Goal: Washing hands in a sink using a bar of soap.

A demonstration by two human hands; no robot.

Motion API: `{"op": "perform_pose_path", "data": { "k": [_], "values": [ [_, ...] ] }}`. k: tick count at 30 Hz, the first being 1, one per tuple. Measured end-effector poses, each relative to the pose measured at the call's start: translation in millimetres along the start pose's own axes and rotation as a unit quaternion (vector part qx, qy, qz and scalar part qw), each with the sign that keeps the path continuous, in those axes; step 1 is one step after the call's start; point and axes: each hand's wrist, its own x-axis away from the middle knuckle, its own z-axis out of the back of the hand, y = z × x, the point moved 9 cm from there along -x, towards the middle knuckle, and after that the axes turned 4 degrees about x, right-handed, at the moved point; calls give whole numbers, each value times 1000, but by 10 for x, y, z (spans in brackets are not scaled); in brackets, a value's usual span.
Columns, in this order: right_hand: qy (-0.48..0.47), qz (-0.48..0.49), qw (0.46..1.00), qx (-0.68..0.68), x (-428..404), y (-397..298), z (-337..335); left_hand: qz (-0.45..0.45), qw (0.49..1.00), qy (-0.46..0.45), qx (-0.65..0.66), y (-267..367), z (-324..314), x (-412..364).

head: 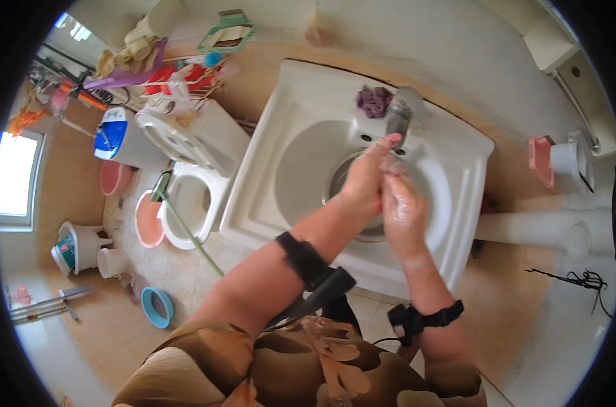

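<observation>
My left hand [366, 173] and my right hand [403, 208] press together, palm towards palm, over the basin of a white ceramic washbasin [308, 168]. Both look wet, and whitish suds show on the right one. The fingertips lie just in front of the metal faucet [400, 114]; whether water runs is hidden. A crumpled purple cloth [374, 102] rests on the basin's back ledge, left of the faucet. Under my hands a round metal bowl [338, 175] sits in the basin, partly covered by them. Neither hand visibly holds an object.
Left of the washbasin stands a toilet [188, 208] with its lid raised, a green-handled mop or brush [193, 239] leaning across it. Pink basins [149, 219] and a blue basin [157, 307] are on the floor. A green soap dish [227, 38] hangs on the wall; a white pipe [532, 227] runs at right.
</observation>
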Motion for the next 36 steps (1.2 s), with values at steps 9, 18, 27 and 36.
{"op": "perform_pose_path", "data": {
  "k": [9,18,27,36],
  "values": [
    [27,-164,911,-378,-56,360,-69,-251,850,19,-462,43,-652,519],
    [-66,-254,641,-721,238,-87,-551,-95,981,-32,-168,-13,-835,43],
    [-89,-255,787,-555,222,71,-383,-257,720,-83,-639,70,-1025,163],
    [102,-216,779,-580,-174,485,106,89,985,-139,-40,-360,-594,371]
  ]
}}
